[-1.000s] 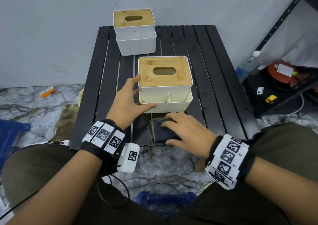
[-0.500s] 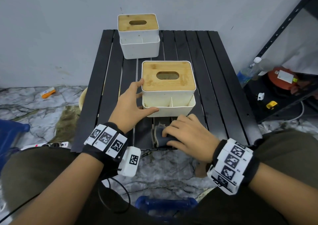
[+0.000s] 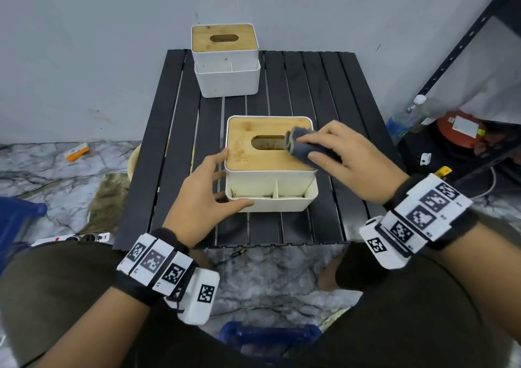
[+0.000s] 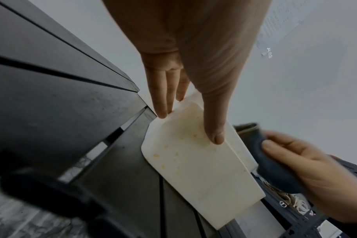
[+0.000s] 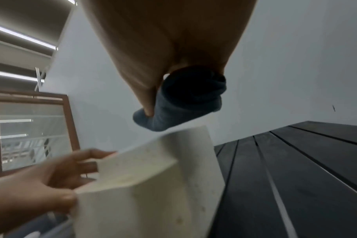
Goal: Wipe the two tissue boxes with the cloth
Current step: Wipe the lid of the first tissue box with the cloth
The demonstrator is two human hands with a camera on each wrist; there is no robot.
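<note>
Far tissue box (image 3: 225, 57) behind; bottle (image 3: 400, 119), shelf (image 3: 465, 43) right.

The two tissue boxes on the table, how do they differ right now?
The near tissue box is steadied by the left hand at its left side, while the far tissue box stands untouched by the wall. The right hand holds the cloth at the near box's wooden lid; nothing lies on the far box's lid. Both are white, with wooden slotted lids and a divided front tray, on the slatted table.
</note>
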